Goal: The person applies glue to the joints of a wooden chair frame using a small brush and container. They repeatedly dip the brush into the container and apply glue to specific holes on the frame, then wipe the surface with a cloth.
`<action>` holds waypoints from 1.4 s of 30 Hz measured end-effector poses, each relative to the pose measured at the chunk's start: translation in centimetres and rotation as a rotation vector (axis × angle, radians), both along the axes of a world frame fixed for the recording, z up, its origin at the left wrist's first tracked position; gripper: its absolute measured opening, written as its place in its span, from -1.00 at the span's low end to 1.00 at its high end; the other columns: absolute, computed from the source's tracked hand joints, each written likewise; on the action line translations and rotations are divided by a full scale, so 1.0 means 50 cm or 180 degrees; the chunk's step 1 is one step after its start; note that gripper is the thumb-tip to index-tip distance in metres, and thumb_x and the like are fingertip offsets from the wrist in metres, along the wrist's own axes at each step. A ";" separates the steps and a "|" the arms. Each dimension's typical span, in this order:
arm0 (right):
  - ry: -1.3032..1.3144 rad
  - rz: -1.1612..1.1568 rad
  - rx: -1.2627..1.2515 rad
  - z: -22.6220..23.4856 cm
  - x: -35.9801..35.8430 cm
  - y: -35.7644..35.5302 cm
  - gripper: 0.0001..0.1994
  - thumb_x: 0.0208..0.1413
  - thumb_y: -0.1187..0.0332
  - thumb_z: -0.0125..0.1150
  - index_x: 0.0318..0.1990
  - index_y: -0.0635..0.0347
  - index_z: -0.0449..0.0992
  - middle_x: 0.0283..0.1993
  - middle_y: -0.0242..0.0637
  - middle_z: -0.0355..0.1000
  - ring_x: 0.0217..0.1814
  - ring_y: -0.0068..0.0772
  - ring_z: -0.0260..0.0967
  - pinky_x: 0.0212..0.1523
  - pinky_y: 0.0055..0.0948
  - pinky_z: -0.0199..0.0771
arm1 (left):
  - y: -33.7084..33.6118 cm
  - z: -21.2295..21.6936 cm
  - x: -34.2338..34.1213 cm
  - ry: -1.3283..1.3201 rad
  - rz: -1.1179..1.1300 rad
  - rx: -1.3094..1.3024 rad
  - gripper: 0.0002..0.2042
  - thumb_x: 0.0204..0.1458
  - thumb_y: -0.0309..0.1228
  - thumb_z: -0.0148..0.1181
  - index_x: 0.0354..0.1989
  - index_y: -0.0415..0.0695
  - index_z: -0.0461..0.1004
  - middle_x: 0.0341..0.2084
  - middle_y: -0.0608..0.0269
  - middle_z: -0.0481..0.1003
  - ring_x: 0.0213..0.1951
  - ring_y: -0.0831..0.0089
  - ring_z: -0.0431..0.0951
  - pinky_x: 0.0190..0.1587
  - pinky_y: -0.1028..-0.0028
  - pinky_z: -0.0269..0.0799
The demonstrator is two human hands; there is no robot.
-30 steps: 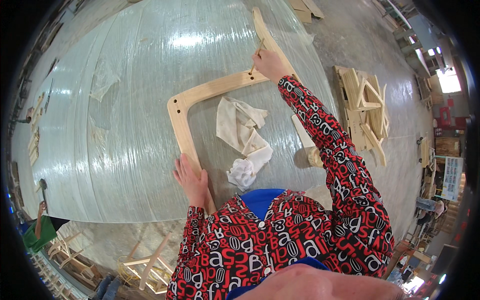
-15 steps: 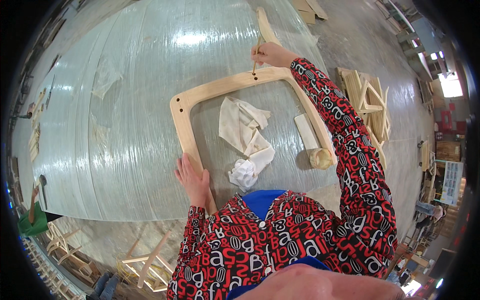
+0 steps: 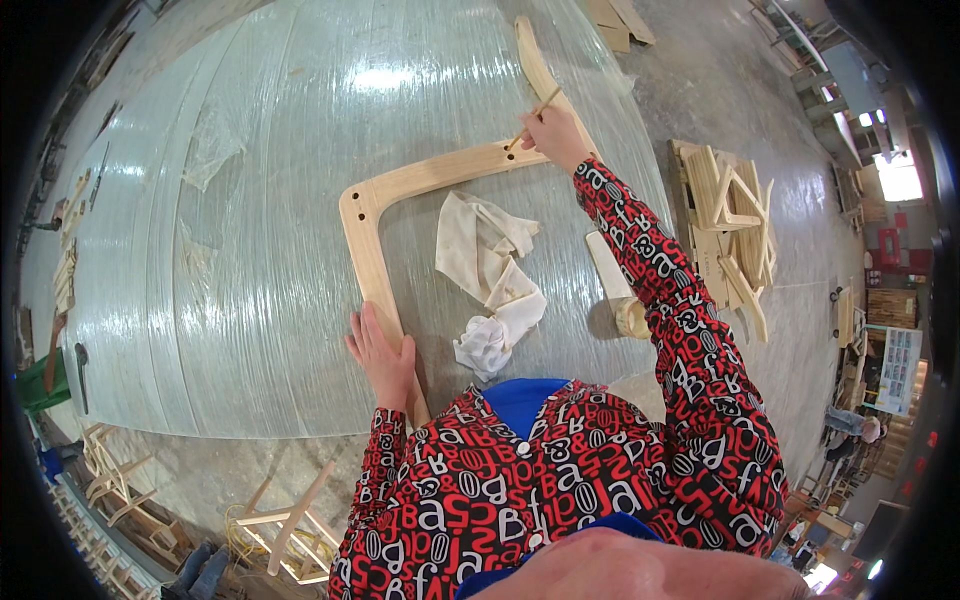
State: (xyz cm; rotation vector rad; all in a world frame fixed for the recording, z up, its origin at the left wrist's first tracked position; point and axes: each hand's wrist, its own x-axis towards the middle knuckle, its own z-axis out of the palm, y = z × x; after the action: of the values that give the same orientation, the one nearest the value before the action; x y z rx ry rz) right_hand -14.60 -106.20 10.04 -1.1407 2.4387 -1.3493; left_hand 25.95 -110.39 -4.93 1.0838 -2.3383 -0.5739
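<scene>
Right hand (image 3: 552, 135) now pokes stick (image 3: 532, 120), wooden frame (image 3: 372, 260)

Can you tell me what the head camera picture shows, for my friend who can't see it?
A person leans over a plastic-covered table, the left hand pressing flat on a curved wooden frame. The right hand holds a thin stick against the frame's far side. A crumpled cloth lies inside the frame.

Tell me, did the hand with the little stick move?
Yes. The right hand with the thin stick shifted slightly, staying at the wooden frame's far corner.
</scene>
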 end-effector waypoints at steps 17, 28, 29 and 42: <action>-0.0600 -0.0466 -0.1221 -0.062 0.067 0.053 -0.78 0.23 0.28 0.01 -0.30 0.29 0.39 -0.44 -0.23 0.51 -0.43 -0.47 0.53 -0.49 -0.58 0.44 | -0.012 -0.011 -0.002 0.0079 -0.0048 -0.0017 -0.21 -0.16 -0.33 0.11 0.33 -0.18 -0.04 0.28 0.07 0.08 0.34 0.00 -0.05 0.32 -0.05 -0.33; -0.1720 -0.0551 -0.2230 -0.098 0.034 0.079 -0.87 0.17 0.37 0.03 -0.29 0.27 0.36 -0.42 -0.19 0.49 -0.44 -0.37 0.53 -0.49 -0.54 0.45 | -0.020 -0.016 -0.004 0.0086 -0.0088 -0.0015 -0.20 -0.15 -0.31 0.11 0.33 -0.19 -0.06 0.29 0.06 0.08 0.34 -0.01 -0.06 0.33 -0.03 -0.35; -0.1926 -0.0558 -0.2344 -0.109 0.032 0.081 -0.88 0.15 0.39 0.03 -0.29 0.26 0.35 -0.40 -0.18 0.49 -0.42 -0.35 0.53 -0.47 -0.52 0.45 | -0.022 -0.015 -0.004 0.0082 -0.0086 -0.0009 -0.20 -0.15 -0.31 0.11 0.33 -0.19 -0.06 0.29 0.06 0.08 0.34 -0.01 -0.06 0.33 -0.03 -0.35; -0.3481 -0.0736 -0.3386 -0.201 0.039 0.099 -0.87 0.11 0.36 0.03 -0.29 0.24 0.35 -0.34 -0.19 0.45 -0.32 -0.30 0.47 -0.32 -0.38 0.48 | -0.030 -0.023 -0.003 -0.0001 -0.0043 0.0019 -0.19 -0.14 -0.27 0.14 0.34 -0.16 -0.07 0.28 0.06 0.08 0.34 -0.01 -0.07 0.33 -0.04 -0.35</action>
State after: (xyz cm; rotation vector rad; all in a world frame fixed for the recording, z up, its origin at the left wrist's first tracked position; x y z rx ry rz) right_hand -12.65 -101.26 0.01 0.0089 1.0296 -2.4993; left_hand 25.80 -111.87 -6.07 1.0717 -2.3474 -0.5862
